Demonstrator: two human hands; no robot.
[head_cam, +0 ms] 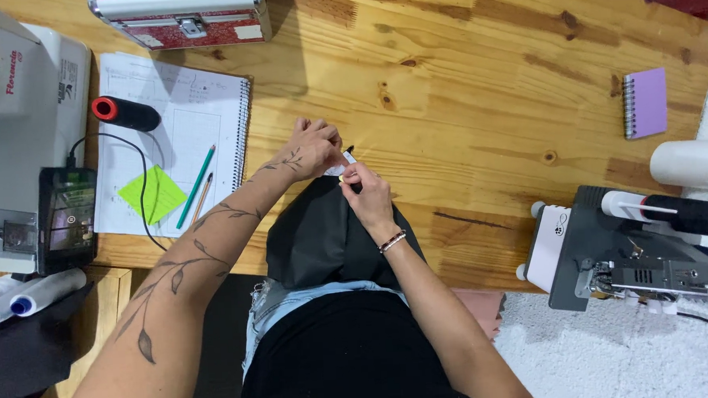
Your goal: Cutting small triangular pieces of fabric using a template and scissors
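A piece of black fabric (316, 232) hangs from the wooden table (460, 83) down onto my lap. Both hands meet at its top edge. My left hand (313, 147) is closed over the fabric's edge, next to a small white tag (347, 158). My right hand (365, 190) pinches something small there, too tiny to make out, beside the tag. A beaded bracelet circles my right wrist.
A spiral notebook (183, 111) with a green sticky note, a green pencil and an orange pencil lies at left, beside a black thread spool (126, 113), a phone (67, 219) and a white sewing machine (15, 102). A red case (179, 19) sits at the top, a purple notepad (644, 103) and an overlock machine (627, 251) at right.
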